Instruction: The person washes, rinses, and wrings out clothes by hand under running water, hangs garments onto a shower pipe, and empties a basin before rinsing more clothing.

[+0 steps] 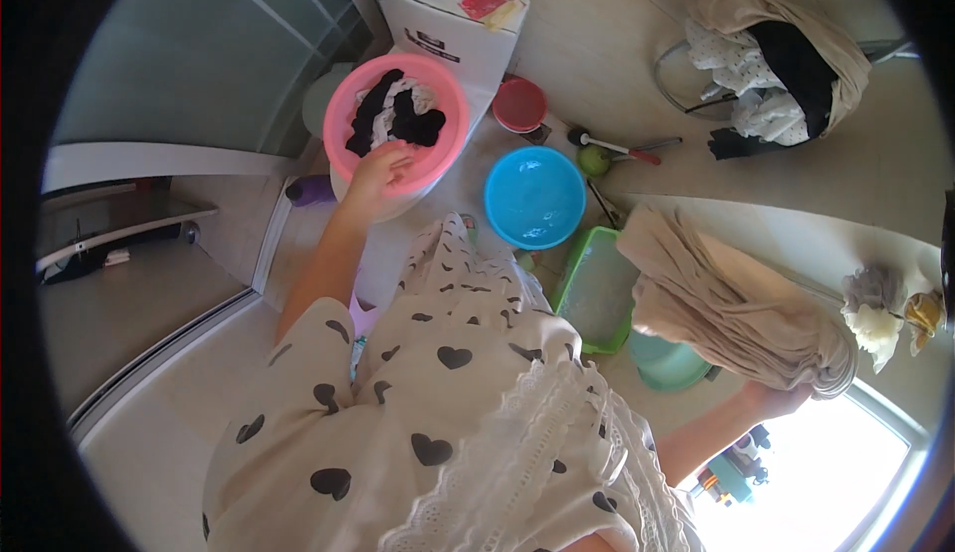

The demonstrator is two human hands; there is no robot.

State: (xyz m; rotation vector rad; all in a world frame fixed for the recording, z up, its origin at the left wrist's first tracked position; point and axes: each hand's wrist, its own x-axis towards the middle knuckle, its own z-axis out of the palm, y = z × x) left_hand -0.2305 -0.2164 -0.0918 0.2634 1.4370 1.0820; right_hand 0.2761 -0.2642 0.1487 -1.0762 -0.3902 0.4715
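Two bare hands work far apart, and clock positions here run from the middle of the view. At eleven o'clock the left hand reaches to the near rim of a pink basin, its fingers loosely bent over the inner wall; whether they grip the rim is not clear, and no garment is plainly in them. Inside lie black and white garments, and the basin appears to rest on a toilet.

Toward four o'clock the right hand meets the gathered end of a long beige cloth, which stretches from there back to about two o'clock. The cloth covers most of its fingers, so how tightly they close on it cannot be made out.

My main worry is the pink basin: weight on its near edge could tilt it or slide it off the toilet, spilling the garments. If the right hand's hold is slack, the beige cloth could drop into the green rectangular tub between three and four o'clock, or the teal basin at four. The round blue basin between one and two o'clock shows bright glints, probably water; a careless foot could knock it and leave the floor slippery.
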